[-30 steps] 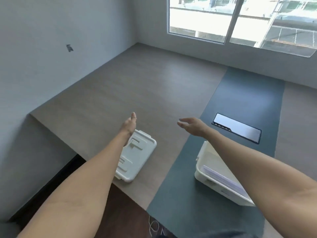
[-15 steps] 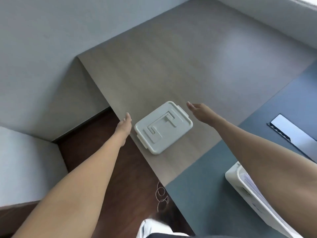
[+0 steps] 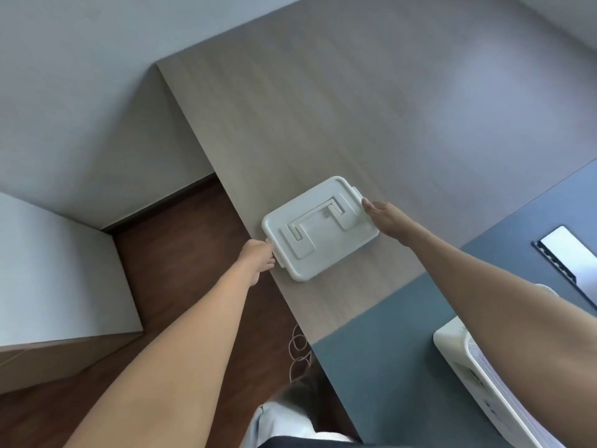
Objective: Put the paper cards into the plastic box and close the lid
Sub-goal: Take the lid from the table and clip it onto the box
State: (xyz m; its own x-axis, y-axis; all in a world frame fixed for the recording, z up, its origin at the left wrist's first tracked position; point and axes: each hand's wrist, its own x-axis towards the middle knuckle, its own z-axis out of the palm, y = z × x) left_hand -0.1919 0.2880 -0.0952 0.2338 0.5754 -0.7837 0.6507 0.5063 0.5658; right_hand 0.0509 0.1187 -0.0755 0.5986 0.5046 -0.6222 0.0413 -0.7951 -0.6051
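A white plastic lid [image 3: 318, 227] lies flat on the wooden table near its left edge. My left hand [image 3: 256, 257] grips the lid's near-left end, fingers curled on its tab. At the far-right end, my right hand [image 3: 384, 218] touches the rim, fingers closing on it. The open white plastic box [image 3: 452, 350] stands at the lower right on a dark mat, partly hidden by my right forearm. Paper cards [image 3: 497, 379] lie inside it.
The wooden table [image 3: 355, 108] stretches far and right. A dark blue-grey mat [image 3: 387, 357] covers its right part. A flat black-framed device [image 3: 562, 250] lies on the mat at the right. Left of the table edge is dark floor with a looped cord [image 3: 298, 347].
Both hands have come inward from beside the lid and now hold its two ends. The view has tilted further down and left.
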